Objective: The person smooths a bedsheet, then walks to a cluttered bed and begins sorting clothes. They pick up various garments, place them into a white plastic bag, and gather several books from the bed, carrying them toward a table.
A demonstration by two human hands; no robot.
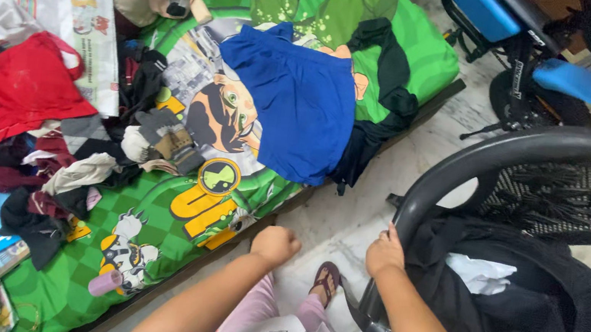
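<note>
My right hand [384, 251] grips the curved black rim of a plastic chair [466, 161] at the right. Dark clothes [522, 306] and a white piece lie on the chair seat. My left hand [275, 245] is curled into a fist with nothing in it, hovering just off the edge of the bed. A blue garment [296, 104] lies spread flat on the green cartoon-print bedsheet [150, 215], with a black garment [389, 102] under its right side.
A heap of mixed clothes [73, 158], a red cloth [9, 91] and papers crowd the bed's left half. A small lilac bottle [105, 283] lies near the bed edge. A blue child's bicycle [534, 61] stands at top right. My sandalled foot [326, 280] rests on the marble floor.
</note>
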